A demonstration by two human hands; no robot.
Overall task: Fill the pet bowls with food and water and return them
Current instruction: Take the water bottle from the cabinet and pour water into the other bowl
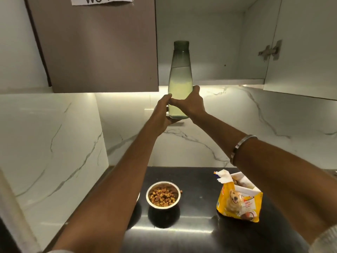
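A tall smoked-glass water bottle [180, 77] with a dark cap is held upright in front of the open upper cabinet. My left hand [162, 112] cups its base from the left and below, and my right hand [191, 105] grips its lower body from the right. The bottle is over half full of water. Down on the black counter stands a steel bowl [177, 191] filled with brown kibble. A second bowl [138, 196] shows only as a sliver of rim behind my left forearm.
An opened yellow dog-food bag [238, 199] stands on the counter [197, 232] to the right of the bowl. One kibble piece [181, 191] lies beside the bowl. The cabinet door [300, 52] hangs open at right, and a closed brown door [94, 48] is at left.
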